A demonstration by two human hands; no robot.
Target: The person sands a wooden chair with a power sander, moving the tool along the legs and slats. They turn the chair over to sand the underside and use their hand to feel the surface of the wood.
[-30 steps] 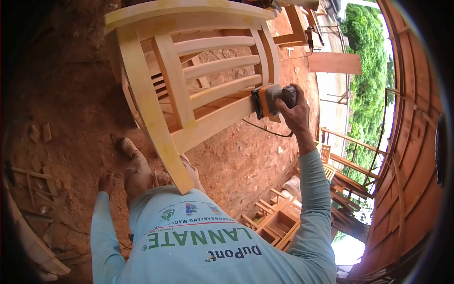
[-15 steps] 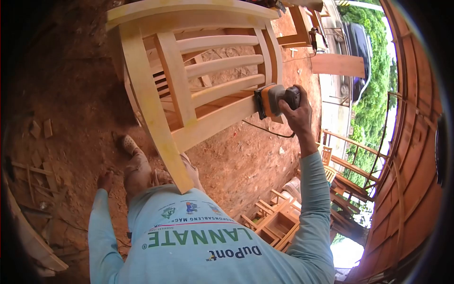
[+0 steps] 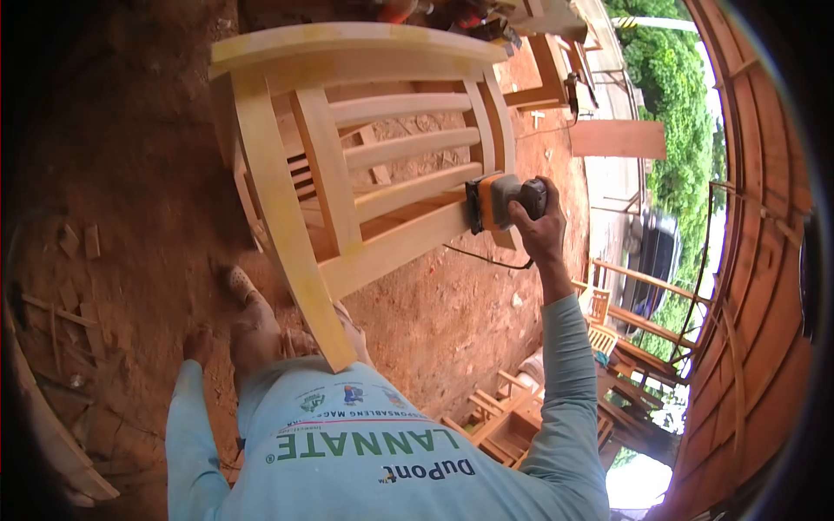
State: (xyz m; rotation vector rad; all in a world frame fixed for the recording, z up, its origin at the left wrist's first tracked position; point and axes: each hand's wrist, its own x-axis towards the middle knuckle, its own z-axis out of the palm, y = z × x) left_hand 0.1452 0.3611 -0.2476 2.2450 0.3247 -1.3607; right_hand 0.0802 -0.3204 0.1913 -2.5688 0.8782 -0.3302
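Note:
My right hand (image 3: 543, 227) is closed round the dark grip of an orange and grey power sander (image 3: 497, 201). The sander's black base is against the right end of the wide lower rail of a pale wooden frame (image 3: 395, 247), with a cable trailing beneath. Curved slats (image 3: 413, 150) run across this frame, and its long yellowish side piece (image 3: 282, 191) reaches down to my shirt. At the left, my left hand (image 3: 200, 345) hangs low beside my leg, away from the frame; its fingers are dark and blurred.
Wood scraps (image 3: 74, 317) lie on the reddish dirt floor at the left. Unfinished wooden furniture (image 3: 512, 425) stands at the lower right. A flat brown board (image 3: 618, 139) is at the upper right, with a dark vehicle (image 3: 653, 260) beyond the railing.
The wooden frame appears slightly lower in the view, with the sander still at its rail end. My left hand is a little lower. The dark vehicle outside has moved down the view.

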